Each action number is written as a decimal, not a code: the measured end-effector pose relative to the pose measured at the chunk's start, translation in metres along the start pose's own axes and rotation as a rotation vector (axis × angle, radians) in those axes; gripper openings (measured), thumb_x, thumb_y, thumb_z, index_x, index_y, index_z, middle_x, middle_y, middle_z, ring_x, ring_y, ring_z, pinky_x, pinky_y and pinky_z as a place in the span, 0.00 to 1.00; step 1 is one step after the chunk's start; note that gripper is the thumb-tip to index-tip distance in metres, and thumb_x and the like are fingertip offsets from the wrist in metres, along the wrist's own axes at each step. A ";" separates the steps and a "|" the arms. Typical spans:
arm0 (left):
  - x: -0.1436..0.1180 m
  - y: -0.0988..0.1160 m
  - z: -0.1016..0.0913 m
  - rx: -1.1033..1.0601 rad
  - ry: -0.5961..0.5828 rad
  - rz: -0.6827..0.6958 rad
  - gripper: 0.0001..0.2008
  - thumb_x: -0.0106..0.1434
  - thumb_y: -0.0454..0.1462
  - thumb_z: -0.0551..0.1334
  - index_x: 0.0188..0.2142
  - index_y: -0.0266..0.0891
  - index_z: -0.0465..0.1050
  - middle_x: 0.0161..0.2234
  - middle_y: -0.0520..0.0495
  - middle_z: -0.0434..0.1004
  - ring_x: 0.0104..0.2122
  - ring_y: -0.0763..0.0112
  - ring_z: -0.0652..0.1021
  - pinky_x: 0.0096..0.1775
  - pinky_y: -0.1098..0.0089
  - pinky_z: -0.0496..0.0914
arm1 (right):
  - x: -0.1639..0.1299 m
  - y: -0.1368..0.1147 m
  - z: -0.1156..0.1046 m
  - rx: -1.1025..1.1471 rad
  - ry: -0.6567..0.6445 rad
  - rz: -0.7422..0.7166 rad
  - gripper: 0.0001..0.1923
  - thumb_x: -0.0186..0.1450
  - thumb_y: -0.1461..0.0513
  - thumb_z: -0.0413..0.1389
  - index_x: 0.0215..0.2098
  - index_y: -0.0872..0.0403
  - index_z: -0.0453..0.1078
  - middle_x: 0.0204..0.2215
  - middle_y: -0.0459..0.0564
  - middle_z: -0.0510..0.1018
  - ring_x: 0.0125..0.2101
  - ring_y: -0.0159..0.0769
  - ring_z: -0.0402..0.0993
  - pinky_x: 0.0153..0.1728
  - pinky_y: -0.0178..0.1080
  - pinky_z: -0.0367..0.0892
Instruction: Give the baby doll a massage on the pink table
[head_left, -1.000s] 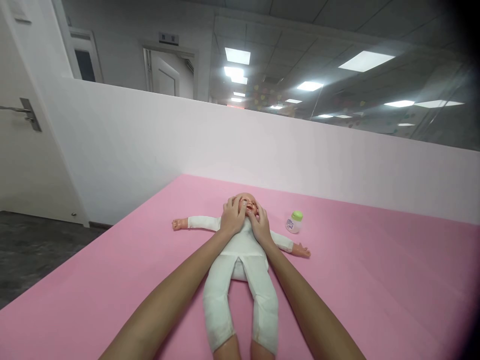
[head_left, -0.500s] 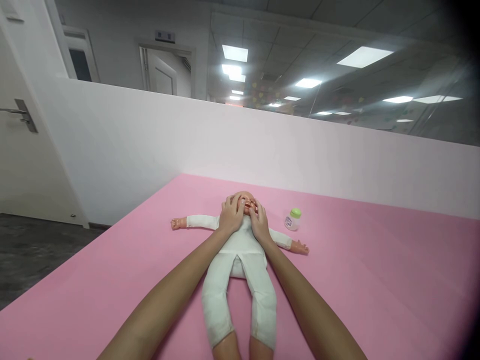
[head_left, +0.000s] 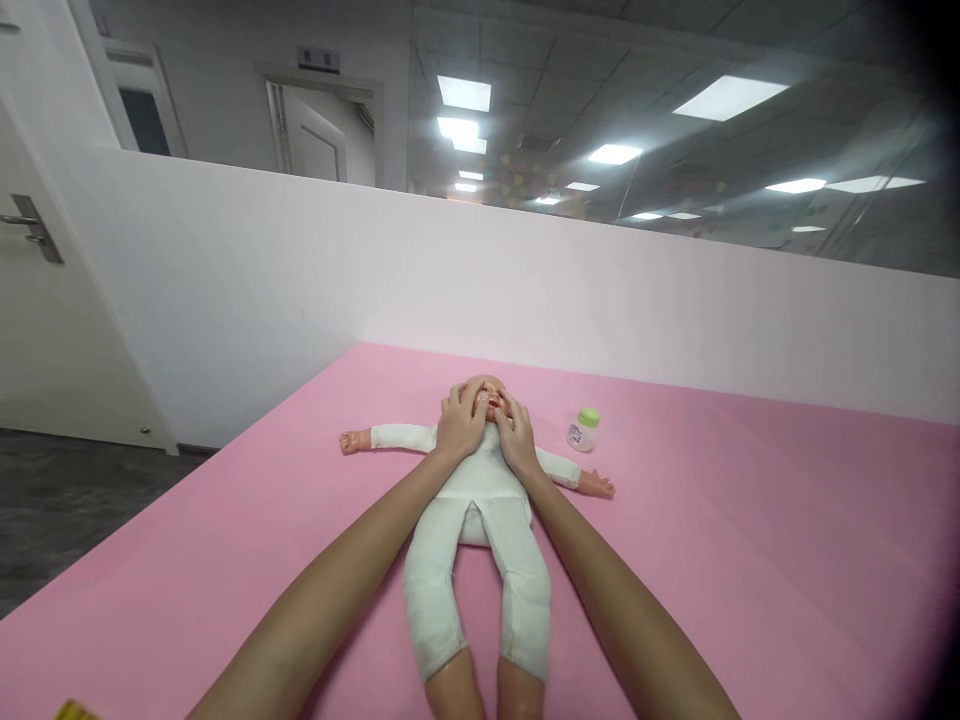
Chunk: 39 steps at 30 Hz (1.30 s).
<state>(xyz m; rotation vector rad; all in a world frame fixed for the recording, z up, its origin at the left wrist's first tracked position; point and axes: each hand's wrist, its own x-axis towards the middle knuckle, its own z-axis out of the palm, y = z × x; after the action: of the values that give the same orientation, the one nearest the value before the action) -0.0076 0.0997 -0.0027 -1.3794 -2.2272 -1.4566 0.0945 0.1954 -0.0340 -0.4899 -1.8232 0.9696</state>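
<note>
Your left hand (head_left: pixel 460 425) lies against the left side of the doll's head (head_left: pixel 486 391), fingers spread and curved over the cheek and temple. Your right hand (head_left: pixel 516 440) mirrors it on the other side, fingertips at the cheek beside the mouth. Neither hand is closed into a grasp: both are cupped and pressing flat on the face, holding nothing else.

The doll (head_left: pixel 476 500) lies on its back at the centre of the frame on the pink mat (head_left: pixel 750 560), arms out to either side, legs running toward the lower edge. It wears a white bodysuit. As far as can be judged, the work is on the face and is under way; torso, arms and legs are untouched at this moment. Whether anything has been applied to the face cannot be told.

A small bottle with a green cap (head_left: pixel 583 429) stands upright right of the head, just beyond the doll's outstretched arm and apart from your right hand. A white partition (head_left: pixel 300 270) runs behind the mat. A yellow object (head_left: pixel 75 711) shows at the lower left corner, too little in view to identify. Nothing lies between your hands and the doll.
</note>
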 end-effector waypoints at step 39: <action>0.000 0.001 0.001 -0.011 -0.009 -0.041 0.24 0.74 0.49 0.52 0.67 0.51 0.63 0.64 0.43 0.63 0.60 0.49 0.67 0.60 0.51 0.67 | 0.000 0.003 0.000 -0.001 0.021 0.034 0.31 0.69 0.48 0.52 0.67 0.49 0.63 0.65 0.56 0.68 0.65 0.46 0.63 0.67 0.51 0.58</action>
<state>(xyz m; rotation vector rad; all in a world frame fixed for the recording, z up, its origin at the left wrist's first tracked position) -0.0062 0.1006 -0.0021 -1.3538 -2.2698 -1.4804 0.0945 0.1968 -0.0364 -0.5315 -1.8017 0.9826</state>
